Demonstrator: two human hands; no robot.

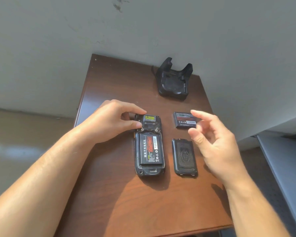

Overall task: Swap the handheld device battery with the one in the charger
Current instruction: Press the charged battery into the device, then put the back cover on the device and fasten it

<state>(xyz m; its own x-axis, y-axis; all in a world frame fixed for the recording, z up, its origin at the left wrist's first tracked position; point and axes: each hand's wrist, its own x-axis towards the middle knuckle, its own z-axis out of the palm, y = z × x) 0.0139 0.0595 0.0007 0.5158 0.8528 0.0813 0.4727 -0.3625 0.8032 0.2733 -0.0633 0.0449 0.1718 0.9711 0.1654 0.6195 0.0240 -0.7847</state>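
Note:
A black handheld device (149, 171) lies face down on the brown table (143, 206), its back open, with a black battery (150, 150) seated in the bay. My left hand (113, 120) pinches the device's top end between thumb and fingers. A second black battery (182, 120) lies loose to the right of the device's top. The black back cover (184, 157) rests below it. My right hand (215, 144) hovers over the cover and the loose battery, fingers apart, holding nothing. The black charger cradle (174, 81) stands at the table's far edge, with no battery visible in it.
The small table stands against a grey wall (143, 28). Its left, right and near edges drop to the floor. A grey metal shelf frame (284, 168) runs along the right side.

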